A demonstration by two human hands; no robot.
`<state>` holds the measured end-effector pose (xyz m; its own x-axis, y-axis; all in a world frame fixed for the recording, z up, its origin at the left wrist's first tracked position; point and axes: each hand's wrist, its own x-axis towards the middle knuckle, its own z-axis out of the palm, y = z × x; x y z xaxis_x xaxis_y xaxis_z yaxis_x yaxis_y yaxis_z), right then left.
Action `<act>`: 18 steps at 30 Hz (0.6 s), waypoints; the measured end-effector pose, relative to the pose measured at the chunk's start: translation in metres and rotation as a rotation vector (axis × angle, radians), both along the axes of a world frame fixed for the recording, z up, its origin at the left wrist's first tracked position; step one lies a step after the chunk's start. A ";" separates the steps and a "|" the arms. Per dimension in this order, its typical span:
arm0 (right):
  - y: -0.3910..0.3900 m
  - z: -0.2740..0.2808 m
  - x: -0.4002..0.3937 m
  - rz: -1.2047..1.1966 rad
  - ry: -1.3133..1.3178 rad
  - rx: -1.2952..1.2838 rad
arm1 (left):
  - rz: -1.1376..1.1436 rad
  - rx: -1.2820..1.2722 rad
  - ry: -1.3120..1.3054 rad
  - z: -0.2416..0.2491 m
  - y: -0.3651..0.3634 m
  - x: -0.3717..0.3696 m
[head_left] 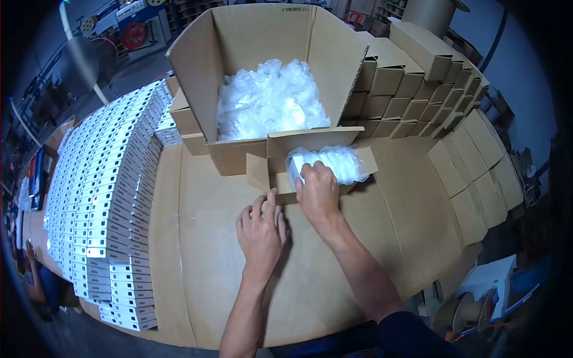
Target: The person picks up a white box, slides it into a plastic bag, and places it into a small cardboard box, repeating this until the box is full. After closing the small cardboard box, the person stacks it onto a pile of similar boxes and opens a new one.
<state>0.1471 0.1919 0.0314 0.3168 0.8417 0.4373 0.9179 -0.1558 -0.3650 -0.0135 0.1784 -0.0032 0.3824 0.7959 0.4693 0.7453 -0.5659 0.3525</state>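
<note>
"Surveying from largest to smallest, what bears the load?"

"A cardboard-covered work surface (221,286) lies beneath my hands."

"Specify the major units."

"At left, stacked white boxes (98,191) extend from near to far. At far centre stands a large open carton (262,30) containing clear crumpled plastic (268,95). Brown cartons (406,107) are stacked at far right."

"State the position of the smaller units."

"A small open carton (258,172) sits directly on the near side of the large carton, flaps raised. The bubble-wrapped bundle (343,164) lies over its right part; I cannot tell how deep it sits."

"Report finger status."

"My left hand (259,230) is open, fingers extended, with a fingertip at the small carton's near edge. My right hand (319,191) has bent fingers against the bundle's near side; whether they grip or only press, I cannot tell."
</note>
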 end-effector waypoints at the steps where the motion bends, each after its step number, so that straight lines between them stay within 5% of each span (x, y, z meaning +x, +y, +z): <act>1: 0.004 0.002 -0.002 -0.025 -0.011 -0.053 | 0.005 -0.006 0.005 0.000 0.001 0.000; 11: -0.011 0.003 -0.009 -0.069 -0.125 -0.021 | -0.046 -0.118 -0.057 0.004 -0.004 -0.005; 18: -0.050 0.007 -0.044 -0.023 -0.103 -0.065 | 0.076 -0.094 -0.315 0.039 -0.059 -0.098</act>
